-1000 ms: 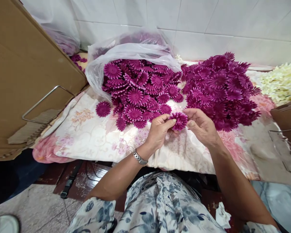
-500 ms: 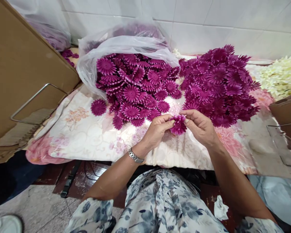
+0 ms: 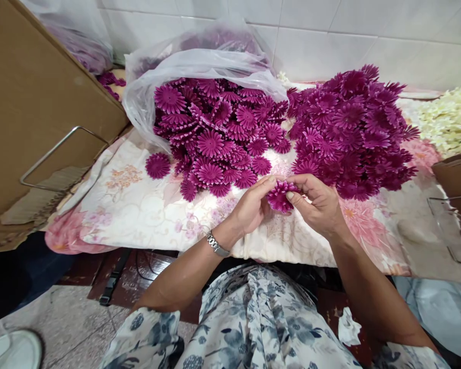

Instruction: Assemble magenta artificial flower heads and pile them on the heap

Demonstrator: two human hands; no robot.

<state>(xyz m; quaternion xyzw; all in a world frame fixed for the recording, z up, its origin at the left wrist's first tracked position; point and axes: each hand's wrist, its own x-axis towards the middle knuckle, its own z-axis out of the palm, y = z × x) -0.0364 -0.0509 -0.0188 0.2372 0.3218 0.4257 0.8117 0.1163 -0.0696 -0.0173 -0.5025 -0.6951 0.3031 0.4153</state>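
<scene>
A layered purple artificial flower (image 3: pixel 279 197) is held just above the cloth, between my two hands. My left hand (image 3: pixel 251 207) grips its left side, with the thumb at the upper edge and the other fingers partly hidden behind it. From the right, my right hand (image 3: pixel 318 205) pinches the petals, thumb in front and forefinger along the top. Beyond my left hand, loose purple flower heads (image 3: pixel 211 143) spill from a clear plastic bag (image 3: pixel 200 64). A heap of purple flowers (image 3: pixel 349 133) lies just beyond my right hand.
A floral cloth (image 3: pixel 138 215) covers the table. A cardboard box (image 3: pixel 49 107) with a wire handle stands at left, and another cardboard piece (image 3: pixel 459 177) at right. Cream flowers (image 3: pixel 449 120) lie at the far right. A tiled wall (image 3: pixel 330 46) closes the back.
My left thumb has shifted from the flower's front to its upper edge. My right thumb has moved onto the petals. The flower now faces me more, and the view has shifted slightly.
</scene>
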